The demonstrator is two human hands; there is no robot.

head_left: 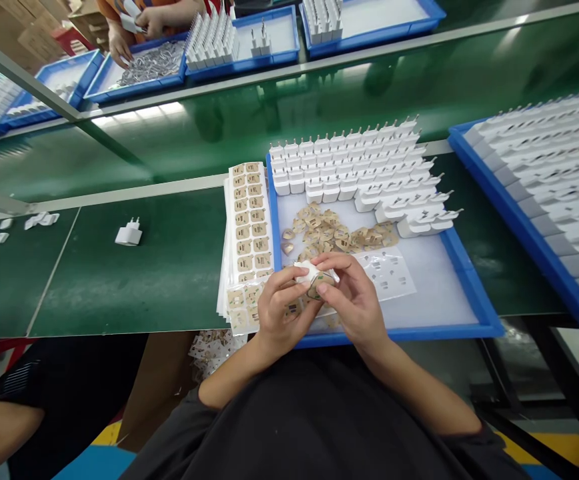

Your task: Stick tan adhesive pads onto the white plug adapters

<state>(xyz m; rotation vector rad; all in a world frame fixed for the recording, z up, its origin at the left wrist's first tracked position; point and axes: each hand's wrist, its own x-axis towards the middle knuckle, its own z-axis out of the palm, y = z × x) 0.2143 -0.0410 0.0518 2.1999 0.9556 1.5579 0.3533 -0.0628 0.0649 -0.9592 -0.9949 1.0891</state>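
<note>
Both hands meet over the near side of a blue-rimmed tray point(439, 332). Between the fingers is a white plug adapter point(305, 268), partly covered by them, with a tan sticker point(314, 288) on the side facing me. My left hand point(282, 307) grips the adapter from the left. My right hand point(362, 307) is closed around its right side, thumb lying on the sticker. Just beyond lie a heap of loose tan stickers point(327, 230) and a clear sheet point(392, 273). Upright white plug adapters point(344, 163) fill the tray's far part in rows. Sticker sheets point(249, 220) are stacked at its left.
A single plug adapter point(128, 233) and small white pieces point(42, 220) lie on the green bench to the left. Another full tray point(524, 233) stands at right. Across the bench, a co-worker's hands point(152, 21) are over a tray of metal parts point(154, 63). Below is a cardboard box point(157, 380).
</note>
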